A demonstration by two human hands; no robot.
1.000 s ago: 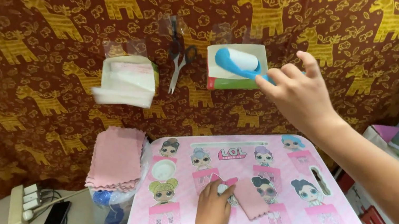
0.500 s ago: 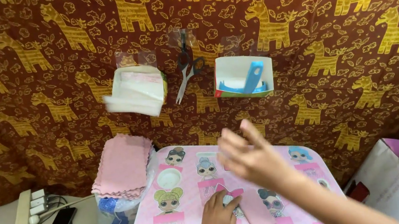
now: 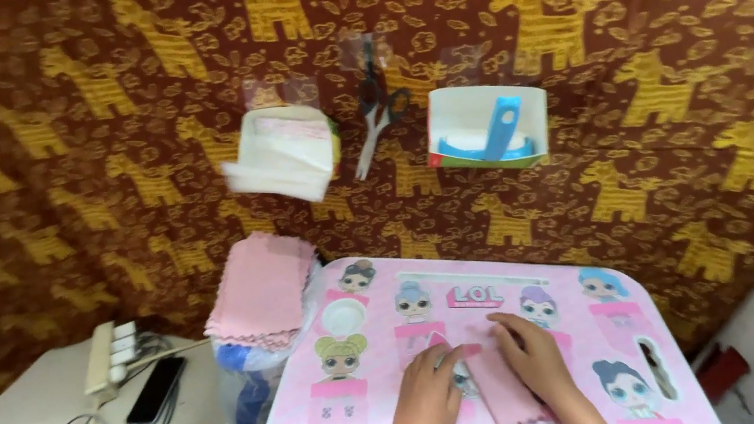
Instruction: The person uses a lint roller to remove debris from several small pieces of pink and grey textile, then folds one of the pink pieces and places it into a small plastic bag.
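Both my hands rest on a small pink table [image 3: 625,374] printed with cartoon doll figures. My left hand [image 3: 430,400] and my right hand [image 3: 533,359] press flat on a pink cloth [image 3: 499,394] that lies on the tabletop, fingers spread over its upper part. On the wall ahead hangs a white box [image 3: 444,126] holding a blue tool [image 3: 503,126]. Scissors [image 3: 374,114] hang left of it.
A second wall box with white sheets [image 3: 283,161] hangs at the left. A stack of pink cloths [image 3: 260,291] sits left of the table. A power strip [image 3: 109,353], a phone [image 3: 155,389] and cables lie on the floor. Boxes stand at the right.
My right hand has come down from the wall box, leaving the blue tool in it, and now lies on the pink cloth beside my left hand.
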